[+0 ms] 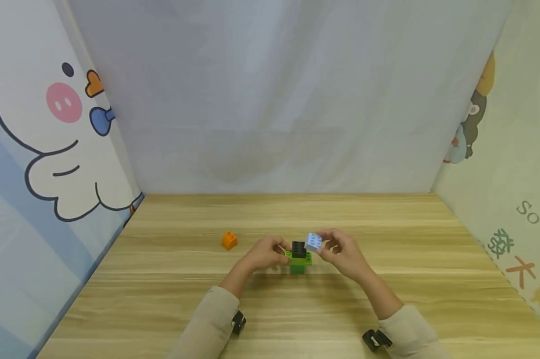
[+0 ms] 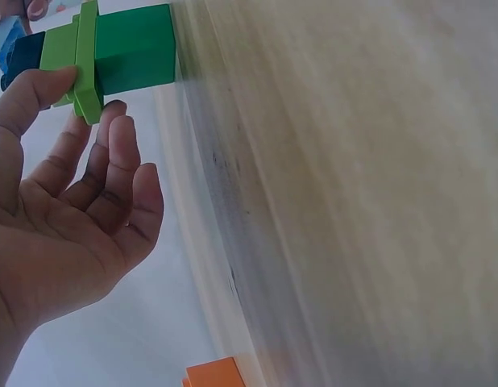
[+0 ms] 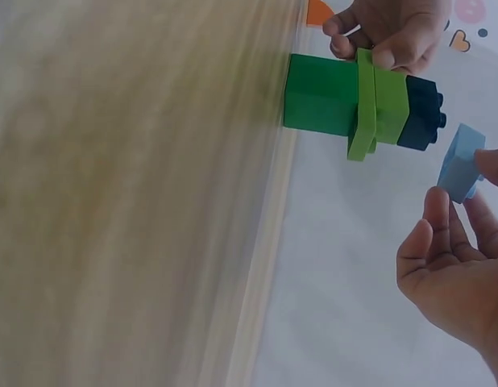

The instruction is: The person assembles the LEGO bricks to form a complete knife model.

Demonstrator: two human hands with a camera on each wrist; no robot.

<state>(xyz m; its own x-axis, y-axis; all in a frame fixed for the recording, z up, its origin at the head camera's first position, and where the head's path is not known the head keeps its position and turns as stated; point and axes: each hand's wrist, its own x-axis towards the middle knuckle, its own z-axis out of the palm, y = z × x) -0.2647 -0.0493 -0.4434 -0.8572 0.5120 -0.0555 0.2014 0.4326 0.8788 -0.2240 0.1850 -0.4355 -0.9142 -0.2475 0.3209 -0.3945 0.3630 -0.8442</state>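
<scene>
The tower [image 1: 298,261] appears to be stood upright on the desk [image 1: 130,284], between the two hands. It is pinched at the side by the left hand [image 1: 268,253], while a blue brick [image 1: 313,242] is held between thumb and fingers by the right hand [image 1: 344,252], tilted, just beside the tower's top. The adding of this brick seems to be the step in hand; for the next move, it would need to be levelled over the black studs and pressed down with the tower kept steady. Four pieces can be counted in the tower: one dark green block [image 2: 136,50], one light green plate [image 2: 86,64], one light green brick [image 3: 391,107] and one black brick [image 3: 420,114]. Outside it, one blue brick and one orange brick [image 1: 229,241] are counted, the latter set apart on the desk, beyond the left hand.
</scene>
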